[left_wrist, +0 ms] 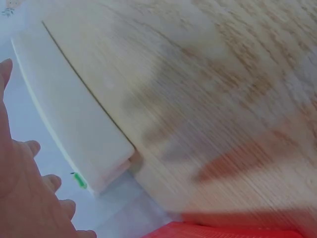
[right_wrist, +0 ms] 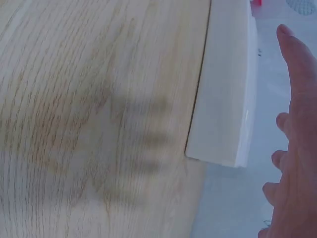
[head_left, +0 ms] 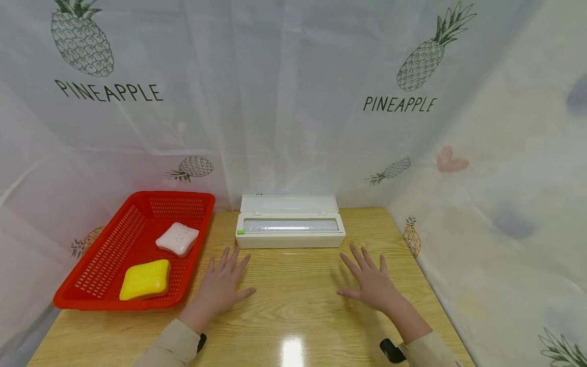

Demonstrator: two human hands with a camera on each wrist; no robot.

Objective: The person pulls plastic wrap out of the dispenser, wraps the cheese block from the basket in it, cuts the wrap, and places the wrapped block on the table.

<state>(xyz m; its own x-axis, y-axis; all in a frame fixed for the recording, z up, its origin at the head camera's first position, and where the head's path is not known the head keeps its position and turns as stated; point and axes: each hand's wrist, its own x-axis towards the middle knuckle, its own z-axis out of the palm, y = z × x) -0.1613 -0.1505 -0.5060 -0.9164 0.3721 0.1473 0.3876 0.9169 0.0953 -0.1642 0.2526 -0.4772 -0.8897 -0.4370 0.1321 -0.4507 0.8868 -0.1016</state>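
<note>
A long white box [head_left: 291, 240] with its lid [head_left: 289, 204] raised stands at the back of the table; a roll of clear film [head_left: 290, 226] lies inside it, with a small green piece [head_left: 240, 232] at the left end of its front edge. My left hand [head_left: 220, 286], fingers spread, is over the table between the red basket and the box's left end. On the other side my right hand [head_left: 370, 283] has its fingers spread near the box's right front corner. Neither hand holds anything. Both wrist views show the box's white front [left_wrist: 74, 104] beyond the fingers.
At the left stands a red plastic basket [head_left: 103, 304] with perforated walls. In it lie a yellow sponge [head_left: 144, 280] and a pale pink sponge [head_left: 177, 239]. A curtain [head_left: 275, 102] printed with pineapples hangs behind and beside the wooden table [head_left: 284, 300].
</note>
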